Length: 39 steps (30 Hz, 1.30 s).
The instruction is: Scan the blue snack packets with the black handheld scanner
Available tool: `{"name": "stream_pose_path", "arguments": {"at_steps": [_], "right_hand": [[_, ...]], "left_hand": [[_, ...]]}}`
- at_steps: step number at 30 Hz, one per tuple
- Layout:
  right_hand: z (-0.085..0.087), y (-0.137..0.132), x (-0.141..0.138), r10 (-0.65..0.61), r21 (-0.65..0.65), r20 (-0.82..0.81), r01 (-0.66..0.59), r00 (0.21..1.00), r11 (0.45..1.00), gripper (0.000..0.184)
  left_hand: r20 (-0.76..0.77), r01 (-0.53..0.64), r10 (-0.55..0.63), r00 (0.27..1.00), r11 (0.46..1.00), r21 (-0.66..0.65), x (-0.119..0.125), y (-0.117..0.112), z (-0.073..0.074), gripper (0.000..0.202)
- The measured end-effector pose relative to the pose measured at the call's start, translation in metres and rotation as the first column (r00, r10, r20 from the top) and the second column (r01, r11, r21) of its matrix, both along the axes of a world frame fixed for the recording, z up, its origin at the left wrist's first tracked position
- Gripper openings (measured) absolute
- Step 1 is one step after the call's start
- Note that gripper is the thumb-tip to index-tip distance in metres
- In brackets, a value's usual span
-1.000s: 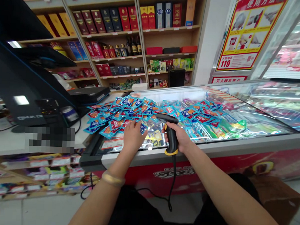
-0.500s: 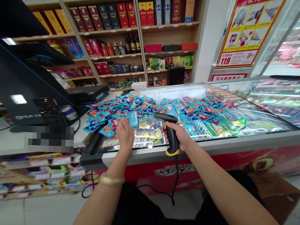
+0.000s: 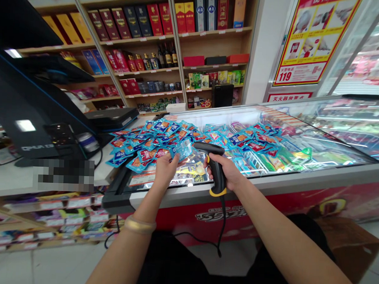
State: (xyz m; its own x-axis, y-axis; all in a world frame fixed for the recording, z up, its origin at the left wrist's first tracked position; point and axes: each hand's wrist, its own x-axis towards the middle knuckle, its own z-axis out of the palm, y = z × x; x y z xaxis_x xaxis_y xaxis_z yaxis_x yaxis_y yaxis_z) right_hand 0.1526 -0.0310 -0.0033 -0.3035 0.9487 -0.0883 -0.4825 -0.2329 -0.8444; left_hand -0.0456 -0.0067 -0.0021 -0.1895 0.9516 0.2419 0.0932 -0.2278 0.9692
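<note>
My right hand (image 3: 228, 172) is closed round the handle of a black barcode scanner (image 3: 214, 163) with a yellow base, its head pointing left. My left hand (image 3: 165, 170) pinches a small blue snack packet (image 3: 183, 149) and holds it just in front of the scanner's head. Both hands hover over the near edge of a glass-topped chest freezer (image 3: 269, 178). A wide heap of several blue and red snack packets (image 3: 177, 137) lies on the glass behind my hands.
A black checkout screen (image 3: 29, 111) and a flat black device (image 3: 111, 116) stand on the counter at left. The scanner's cable (image 3: 219, 226) hangs down the freezer's red front. Shelves of boxed goods (image 3: 156, 29) fill the back wall. A cardboard box (image 3: 354, 243) sits at lower right.
My left hand lifted a blue packet off the heap and has brought it rightward to the scanner's head. The right hand and scanner have barely moved.
</note>
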Motion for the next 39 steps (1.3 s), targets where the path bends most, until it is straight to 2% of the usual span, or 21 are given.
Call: {"name": "stream_pose_path", "arguments": {"at_steps": [4,7,16,19,22,24,28,31,34,36,39], "right_hand": [[0.001,-0.001,-0.001,-0.01,-0.02,-0.008,0.01,1.0,1.0,0.018],[0.004,-0.003,-0.002,-0.016,-0.048,-0.026,0.015,1.0,0.999,0.016],[0.01,-0.005,-0.002,-0.016,-0.089,-0.079,0.009,0.997,0.996,0.021],[0.014,-0.005,0.007,-0.076,-0.11,-0.115,0.064,0.99,0.992,0.022],[0.019,-0.003,0.031,-0.163,-0.116,-0.133,0.148,0.978,0.982,0.02],[0.023,-0.001,0.054,-0.24,-0.114,-0.13,0.226,0.962,0.967,0.019],[0.033,0.008,0.106,-0.415,-0.098,-0.101,0.406,0.904,0.909,0.019],[0.038,0.016,0.139,-0.495,-0.106,-0.124,0.484,0.86,0.868,0.019],[0.037,0.025,0.162,-0.538,-0.155,-0.12,0.519,0.834,0.84,0.023],[0.034,0.031,0.17,-0.55,-0.188,-0.099,0.527,0.829,0.829,0.023],[0.029,0.036,0.175,-0.557,-0.215,-0.092,0.529,0.826,0.821,0.022]], "left_hand": [[0.036,0.092,-0.092,0.995,0.996,-0.013,0.002,0.0,-0.001,0.045],[0.034,0.111,-0.11,0.993,0.994,-0.004,0.002,0.0,-0.001,0.048],[-0.024,0.09,-0.09,0.996,0.996,-0.005,0.001,0.002,-0.001,0.03],[-0.107,0.097,-0.094,0.99,0.995,0.017,0.005,0.006,-0.001,0.021],[-0.247,0.135,-0.123,0.961,0.99,0.031,0.021,0.014,0.002,0.018],[-0.402,0.134,-0.095,0.911,0.989,0.069,0.042,0.021,0.008,0.02],[-0.712,0.109,0.03,0.702,0.983,0.148,0.105,0.037,0.029,0.03],[-0.79,0.223,-0.042,0.612,0.967,0.122,0.155,0.047,0.037,0.044],[-0.866,0.338,-0.191,0.462,0.941,-0.027,0.193,0.054,0.03,0.055],[-0.894,0.334,-0.258,0.367,0.933,-0.132,0.209,0.059,0.022,0.062],[-0.904,0.326,-0.282,0.321,0.929,-0.174,0.22,0.064,0.015,0.06]]}}
